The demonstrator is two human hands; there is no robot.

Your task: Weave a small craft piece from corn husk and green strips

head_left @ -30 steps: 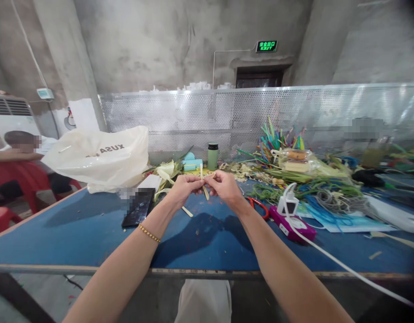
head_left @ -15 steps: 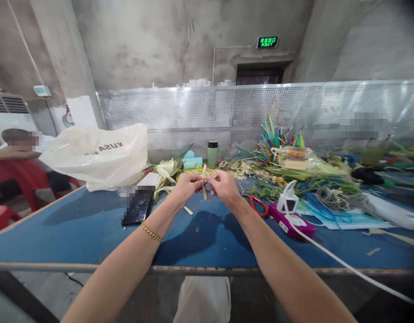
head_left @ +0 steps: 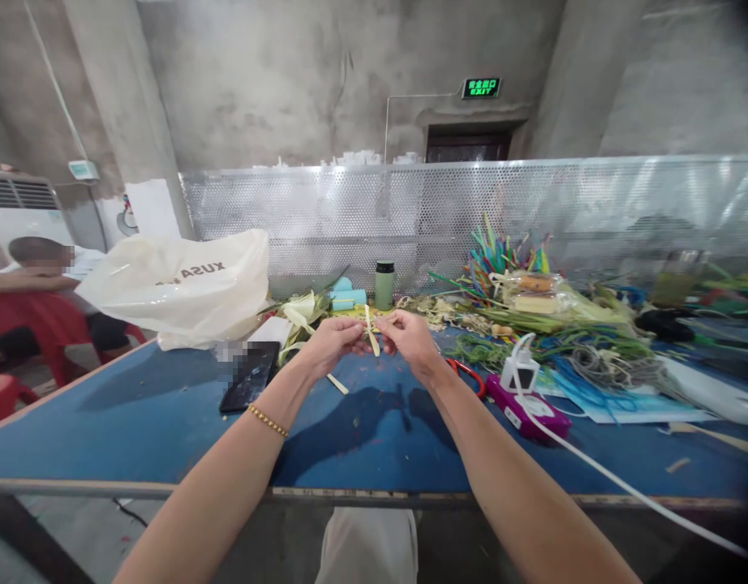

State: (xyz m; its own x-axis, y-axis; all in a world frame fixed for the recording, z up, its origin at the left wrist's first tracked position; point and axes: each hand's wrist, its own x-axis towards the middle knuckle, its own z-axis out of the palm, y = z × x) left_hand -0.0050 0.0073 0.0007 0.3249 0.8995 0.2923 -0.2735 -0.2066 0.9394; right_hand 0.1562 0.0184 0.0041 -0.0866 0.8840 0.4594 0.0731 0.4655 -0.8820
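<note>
Above the middle of the blue table (head_left: 185, 442), both my hands come together at a small cross of pale leaf strips (head_left: 371, 334). My left hand (head_left: 337, 341), with a gold bead bracelet at the wrist, pinches the cross's left side. On the other side my right hand (head_left: 410, 337) pinches a strip that points right. One strip stands nearly upright between the fingertips, its lower end hanging free. A short loose strip (head_left: 337, 384) lies on the table below my left hand. The fingertips partly hide how the strips join.
A dark tablet (head_left: 251, 377) and a white plastic bag (head_left: 185, 284) lie to the left. Behind stands a green bottle (head_left: 384, 285). Red-handled scissors (head_left: 471, 377), a purple power strip (head_left: 532, 414) with a white cable, and tangled cords (head_left: 605, 365) are right. A person sits far left.
The hands have drawn slightly apart, and the upright strip now shows more of its length, tilting a little. The view has shifted slightly; the things on the table stay put.
</note>
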